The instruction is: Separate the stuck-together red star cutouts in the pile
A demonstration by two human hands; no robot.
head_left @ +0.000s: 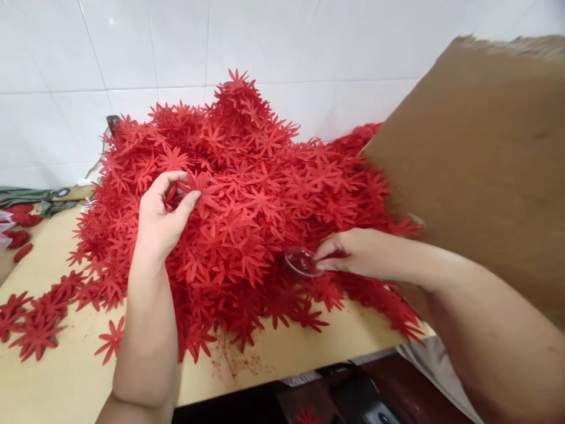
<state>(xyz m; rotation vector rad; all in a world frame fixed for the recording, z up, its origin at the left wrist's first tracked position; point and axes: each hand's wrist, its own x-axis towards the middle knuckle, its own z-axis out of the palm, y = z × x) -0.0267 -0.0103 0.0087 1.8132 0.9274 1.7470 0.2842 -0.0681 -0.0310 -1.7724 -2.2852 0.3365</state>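
A large heap of red star-shaped cut-out flowers (pixel 238 194) spreads before me. At the heap's left side, my left hand (pixel 170 206) pinches a red cut-out flower (pixel 202 191) between thumb and fingers, and more red pieces show inside the curled palm. Lower on the right, my right hand (pixel 344 253) is closed on the rim of a small clear dish (pixel 303 263), which is tilted against the front of the heap. The dish looks see-through, and I cannot tell whether anything lies in it.
A big brown cardboard sheet (pixel 481 165) leans at the right. White wall tiles (pixel 353 47) rise behind the heap. Loose red flowers (pixel 37 330) lie on the pale tabletop (pixel 57 388) at left, near a green cloth (pixel 26 195). Dark objects (pixel 353 394) sit below the front edge.
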